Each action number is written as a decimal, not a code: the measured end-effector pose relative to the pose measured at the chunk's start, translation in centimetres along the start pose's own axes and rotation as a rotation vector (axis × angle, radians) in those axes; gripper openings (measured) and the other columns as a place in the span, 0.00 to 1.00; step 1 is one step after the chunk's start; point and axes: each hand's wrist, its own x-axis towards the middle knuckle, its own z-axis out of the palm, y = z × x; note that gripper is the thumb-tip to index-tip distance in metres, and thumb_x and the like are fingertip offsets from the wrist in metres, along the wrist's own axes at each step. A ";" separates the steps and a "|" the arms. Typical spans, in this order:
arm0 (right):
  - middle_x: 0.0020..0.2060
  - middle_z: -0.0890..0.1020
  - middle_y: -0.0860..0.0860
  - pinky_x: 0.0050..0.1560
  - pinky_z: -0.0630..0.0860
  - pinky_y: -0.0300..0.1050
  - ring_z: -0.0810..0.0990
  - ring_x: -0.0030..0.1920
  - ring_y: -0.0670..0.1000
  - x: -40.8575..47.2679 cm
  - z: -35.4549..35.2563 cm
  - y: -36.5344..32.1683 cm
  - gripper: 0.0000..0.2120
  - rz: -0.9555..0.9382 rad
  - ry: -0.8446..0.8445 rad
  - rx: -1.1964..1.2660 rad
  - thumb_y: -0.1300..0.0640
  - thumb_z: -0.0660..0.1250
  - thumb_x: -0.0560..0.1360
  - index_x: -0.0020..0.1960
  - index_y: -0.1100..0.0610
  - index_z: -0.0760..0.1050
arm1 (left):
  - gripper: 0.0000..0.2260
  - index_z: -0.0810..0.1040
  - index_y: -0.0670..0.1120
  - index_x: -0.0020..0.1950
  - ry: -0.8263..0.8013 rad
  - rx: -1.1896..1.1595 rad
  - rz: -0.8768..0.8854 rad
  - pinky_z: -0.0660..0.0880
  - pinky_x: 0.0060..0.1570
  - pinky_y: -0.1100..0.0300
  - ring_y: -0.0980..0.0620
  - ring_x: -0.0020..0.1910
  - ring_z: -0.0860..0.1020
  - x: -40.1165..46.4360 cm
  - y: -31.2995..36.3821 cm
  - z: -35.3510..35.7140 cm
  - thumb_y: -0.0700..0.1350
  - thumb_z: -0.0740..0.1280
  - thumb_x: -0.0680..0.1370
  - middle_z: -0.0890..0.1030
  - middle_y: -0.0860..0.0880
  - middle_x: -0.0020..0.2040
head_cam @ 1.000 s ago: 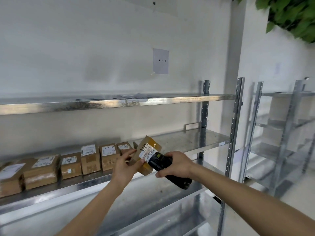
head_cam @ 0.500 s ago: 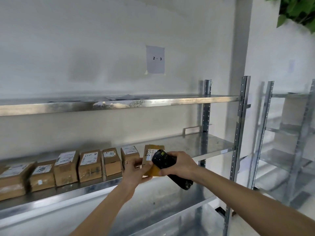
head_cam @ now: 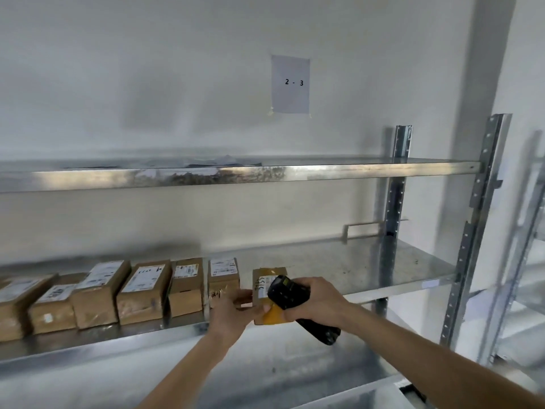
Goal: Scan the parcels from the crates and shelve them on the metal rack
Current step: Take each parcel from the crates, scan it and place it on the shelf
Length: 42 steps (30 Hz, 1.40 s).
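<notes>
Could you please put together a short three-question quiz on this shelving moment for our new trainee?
1. True or false: the right hand holds the black scanner.
2. What is printed on the paper sign on the wall?
3. Where is the parcel in the left hand? A) on the top shelf B) at the right end of the parcel row on the middle shelf C) on the floor

Key: 1 true; 2 "2 - 3"; 3 B.

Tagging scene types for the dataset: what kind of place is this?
Likely a parcel stockroom or pickup depot: bare metal rack, row of labelled cardboard parcels, a location sign "2 - 3" on the wall, handheld scanner in the right hand.
</notes>
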 end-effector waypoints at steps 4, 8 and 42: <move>0.45 0.86 0.45 0.44 0.80 0.40 0.84 0.46 0.46 4.6 0.3 2.3 0.22 0.015 -0.035 -0.037 0.50 0.83 0.61 0.54 0.46 0.83 | 0.18 0.84 0.49 0.48 0.000 0.017 -0.042 0.81 0.56 0.43 0.45 0.52 0.84 4.1 -2.6 1.0 0.39 0.84 0.62 0.86 0.49 0.48; 0.46 0.86 0.44 0.48 0.81 0.43 0.85 0.47 0.45 8.5 1.7 4.5 0.24 0.020 -0.075 -0.088 0.47 0.83 0.61 0.56 0.46 0.83 | 0.22 0.83 0.43 0.57 0.001 0.081 -0.043 0.82 0.55 0.48 0.49 0.53 0.83 7.9 -5.8 1.7 0.40 0.82 0.65 0.86 0.50 0.51; 0.47 0.84 0.42 0.52 0.81 0.47 0.83 0.48 0.45 19.5 1.2 8.2 0.30 -0.154 -0.187 -0.230 0.40 0.81 0.58 0.59 0.41 0.79 | 0.05 0.79 0.57 0.45 0.409 0.501 -0.079 0.81 0.43 0.60 0.61 0.41 0.82 10.5 -6.8 2.4 0.53 0.74 0.75 0.84 0.58 0.39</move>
